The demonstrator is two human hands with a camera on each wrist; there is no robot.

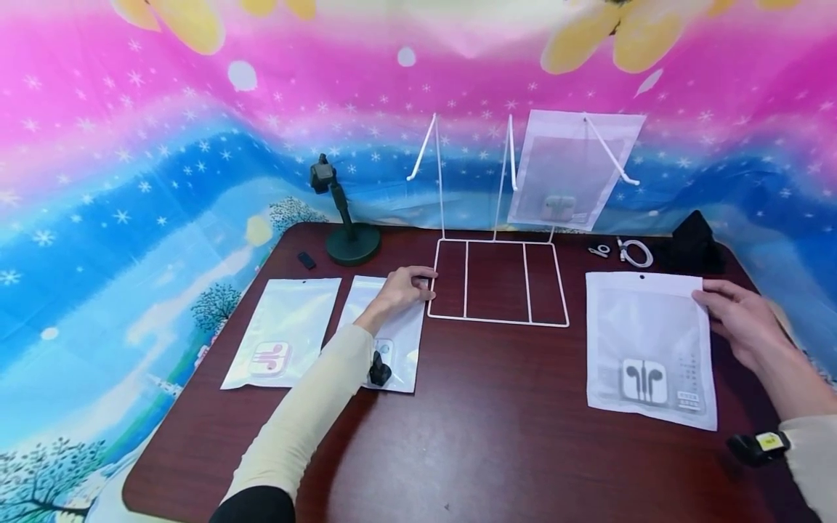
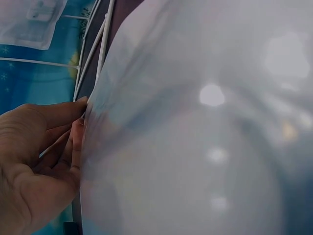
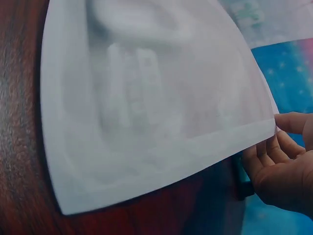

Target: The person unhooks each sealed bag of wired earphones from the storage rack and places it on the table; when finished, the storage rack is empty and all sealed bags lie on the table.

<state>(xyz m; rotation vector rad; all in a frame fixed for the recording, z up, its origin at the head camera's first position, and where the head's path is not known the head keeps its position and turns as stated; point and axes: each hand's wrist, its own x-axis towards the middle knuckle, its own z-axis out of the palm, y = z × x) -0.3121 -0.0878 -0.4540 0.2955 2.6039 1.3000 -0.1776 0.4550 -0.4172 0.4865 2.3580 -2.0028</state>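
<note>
My left hand [image 1: 400,289] pinches the upper right corner of a white zip bag [image 1: 407,349], next to the left side of a white wire display rack [image 1: 498,320]. In the left wrist view, that bag [image 2: 186,161] fills most of the picture, its edge between my thumb and fingers. An earphone case shows low in it, partly covered by my wrist camera. At the right, my right hand [image 1: 742,316] grips the upper right corner of another zip bag [image 1: 644,319], which contains dark earphones in a square case [image 1: 644,381]. The right wrist view shows this bag's corner between thumb and fingers.
One zip bag [image 1: 575,160] hangs on the rack's right hook; two other hooks are bare. Another bag [image 1: 294,312] with pink earphones lies at the left. A black stand [image 1: 353,243], small black item [image 1: 306,260], white cable [image 1: 636,253] and black object [image 1: 694,243] stand or lie farther back.
</note>
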